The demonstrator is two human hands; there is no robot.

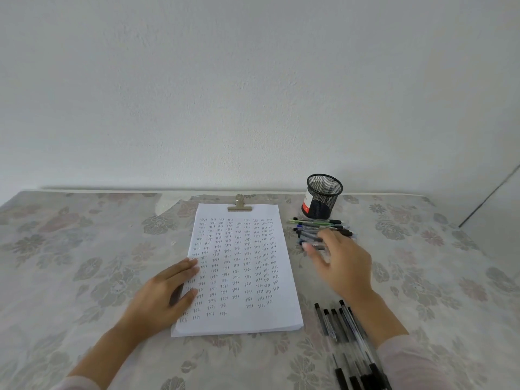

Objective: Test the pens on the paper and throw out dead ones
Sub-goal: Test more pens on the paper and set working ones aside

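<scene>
A white paper (247, 319) covered in rows of small handwritten words lies clipped at its top by a metal clip (239, 204). My left hand (163, 294) rests flat on the paper's left edge, fingers straight. My right hand (342, 263) hovers blurred over a pile of pens (320, 226) to the right of the paper, fingers spread and reaching among them; I cannot tell whether it holds one. A second group of black-capped pens (337, 325) lies near the front right, partly under my right forearm.
A black mesh pen cup (323, 196) stands behind the pen pile, near the wall. The table is covered by a floral cloth (84, 249). A white wall rises right behind the table's far edge.
</scene>
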